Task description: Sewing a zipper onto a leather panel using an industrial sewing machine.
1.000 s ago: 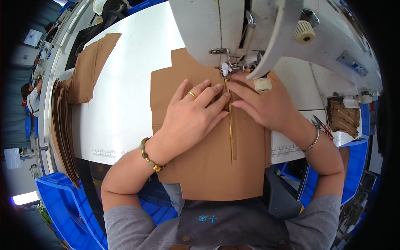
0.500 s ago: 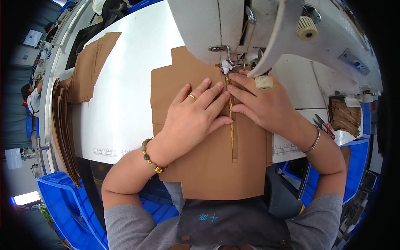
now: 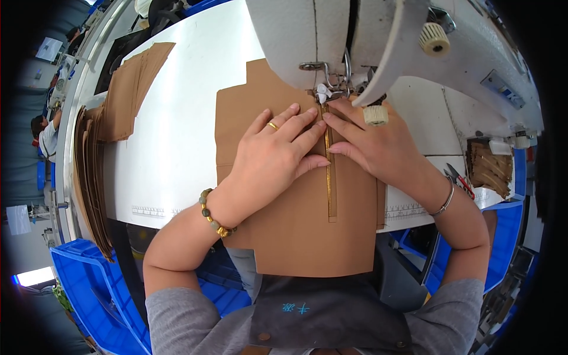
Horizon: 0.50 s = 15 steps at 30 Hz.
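Observation:
A brown leather-like panel (image 3: 296, 236) lies under the white sewing machine (image 3: 473, 77), its near end hanging over the table edge. A gold-toothed zipper (image 3: 329, 189) runs lengthwise in a slot of the panel, up to the presser foot (image 3: 322, 94). My left hand (image 3: 278, 145) rests flat on the panel just left of the zipper, fingers stretched toward the foot. To the zipper's right, my right hand (image 3: 373, 133) presses down with fingers extended, fingertips close to the foot. The machine's head partly covers its back. Neither hand grips anything.
Stacked brown panels (image 3: 133, 89) lie on the white table (image 3: 177, 118) at left, more (image 3: 89, 171) drape over its edge. Red-handled snips (image 3: 459, 180) and small brown pieces (image 3: 490, 165) sit at right. Blue bins (image 3: 94, 290) flank me; a person (image 3: 47, 136) is far left.
The panel and zipper have slid slightly away from me, toward and under the presser foot. Both hands stay flat on it, nearly in place.

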{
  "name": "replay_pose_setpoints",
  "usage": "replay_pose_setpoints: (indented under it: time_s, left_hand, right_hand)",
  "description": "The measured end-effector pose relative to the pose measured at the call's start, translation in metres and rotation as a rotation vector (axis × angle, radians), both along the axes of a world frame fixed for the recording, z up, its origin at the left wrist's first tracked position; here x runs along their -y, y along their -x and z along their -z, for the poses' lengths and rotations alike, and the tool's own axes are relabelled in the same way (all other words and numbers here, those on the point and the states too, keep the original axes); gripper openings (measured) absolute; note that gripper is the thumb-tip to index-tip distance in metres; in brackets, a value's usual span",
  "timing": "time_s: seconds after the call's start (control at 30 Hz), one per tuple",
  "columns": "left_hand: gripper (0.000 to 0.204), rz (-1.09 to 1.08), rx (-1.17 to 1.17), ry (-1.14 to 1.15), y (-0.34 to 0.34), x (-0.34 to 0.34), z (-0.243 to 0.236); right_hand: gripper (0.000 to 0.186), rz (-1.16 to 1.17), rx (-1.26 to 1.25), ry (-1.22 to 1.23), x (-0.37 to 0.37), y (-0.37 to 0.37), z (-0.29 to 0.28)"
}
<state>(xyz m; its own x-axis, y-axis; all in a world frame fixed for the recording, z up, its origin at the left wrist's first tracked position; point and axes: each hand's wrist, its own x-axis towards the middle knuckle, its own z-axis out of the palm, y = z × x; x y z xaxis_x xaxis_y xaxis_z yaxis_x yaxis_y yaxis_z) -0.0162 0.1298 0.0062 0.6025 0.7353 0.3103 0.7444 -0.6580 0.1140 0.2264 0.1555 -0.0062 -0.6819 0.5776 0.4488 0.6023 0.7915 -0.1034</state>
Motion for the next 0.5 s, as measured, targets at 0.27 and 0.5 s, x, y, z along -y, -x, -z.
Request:
replay_pose_setpoints:
  time_s: [0.27, 0.5]
  left_hand:
    - [0.058, 0.004, 0.011, 0.001, -0.0011, -0.0029, 0.0011]
    - [0.057, -0.004, 0.036, -0.001, -0.0004, -0.0059, 0.0021]
  right_hand:
    - [0.051, 0.012, -0.008, 0.007, -0.0038, 0.0001, -0.0005]
    - [0.046, 0.024, -0.016, 0.013, -0.0047, -0.0006, -0.0009]
